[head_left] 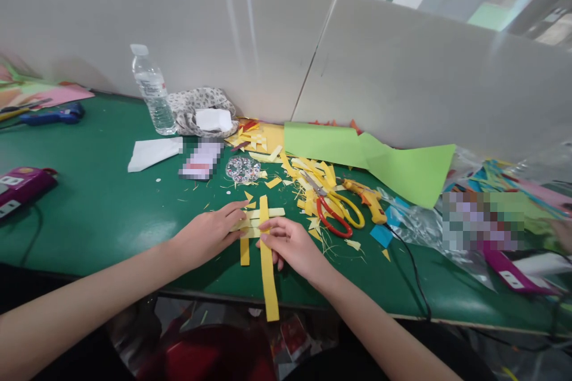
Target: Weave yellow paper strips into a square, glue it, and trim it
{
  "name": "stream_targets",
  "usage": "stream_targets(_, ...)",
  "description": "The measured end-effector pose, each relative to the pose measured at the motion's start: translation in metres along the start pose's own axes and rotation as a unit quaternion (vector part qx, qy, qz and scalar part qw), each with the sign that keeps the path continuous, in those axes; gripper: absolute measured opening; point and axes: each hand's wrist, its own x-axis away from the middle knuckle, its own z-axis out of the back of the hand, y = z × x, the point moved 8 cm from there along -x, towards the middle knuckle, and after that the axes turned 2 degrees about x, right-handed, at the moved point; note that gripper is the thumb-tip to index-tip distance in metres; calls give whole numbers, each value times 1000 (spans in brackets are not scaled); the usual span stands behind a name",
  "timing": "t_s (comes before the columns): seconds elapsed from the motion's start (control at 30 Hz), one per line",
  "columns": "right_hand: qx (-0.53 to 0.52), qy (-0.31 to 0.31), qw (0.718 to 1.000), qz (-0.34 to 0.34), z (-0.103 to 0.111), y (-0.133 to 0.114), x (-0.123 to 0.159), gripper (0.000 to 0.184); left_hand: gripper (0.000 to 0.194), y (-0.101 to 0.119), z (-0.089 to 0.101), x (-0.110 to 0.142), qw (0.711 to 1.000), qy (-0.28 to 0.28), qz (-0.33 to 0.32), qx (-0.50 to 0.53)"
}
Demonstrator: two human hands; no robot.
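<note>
My right hand pinches a long yellow paper strip between thumb and fingers. This strip crosses over several pale yellow paper strips that lie sideways. At their left ends, my left hand grips the pale strips with its fingertips, partly hiding them. A shorter yellow strip sticks out below the pale strips, beside the left fingers. Right of my hands, scissors with red and yellow handles rest on the green table among yellow paper scraps.
A yellow glue gun with a black cord lies at right, near green paper and a plastic bag. Behind stand a water bottle and a spotted cloth pouch. Purple power strips sit at both sides.
</note>
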Motion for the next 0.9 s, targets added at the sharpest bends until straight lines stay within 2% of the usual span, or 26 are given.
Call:
stream_targets(0.2, 9, -49, 999, 4, -12, 1, 3, 26, 20, 0, 1, 0, 1000, 5, -3, -2)
stream_targets(0.27, 63, -40, 997, 10, -10, 0, 5, 32, 21, 0, 1, 0, 1000, 5, -5, -3)
stream_targets(0.33, 168, 8, 985, 45, -2, -6, 6, 36, 21, 0, 1, -1, 1000, 5, -3, -4)
stream_targets(0.43, 327, 116, 925, 154, 11, -27, 12, 31, 23, -1, 0, -1, 1000, 5, 2, -2)
stream_targets(0.5, 384, 152, 878, 242, 10, -41, 18, 24, 23, -1, -1, 0, 1000, 6, 3, -1)
stream_targets(0.6, 436, 114, 822, 348, -5, -48, 24, 22, 26, -2, -1, 0, 1000, 10, 9, 4)
stream_targets(0.73, 491, 44, 772, 402, -23, -44, 27, 28, 42, -6, 0, 2, 999, 23, 39, 20)
stream_targets(0.8, 510, 36, 752, 416, -26, -42, 28, 29, 52, -9, 0, 2, 997, 34, 57, 31)
stream_targets(0.9, 518, 34, 743, 423, -27, -42, 30, 29, 64, -12, -1, 3, 994, 47, 63, 70)
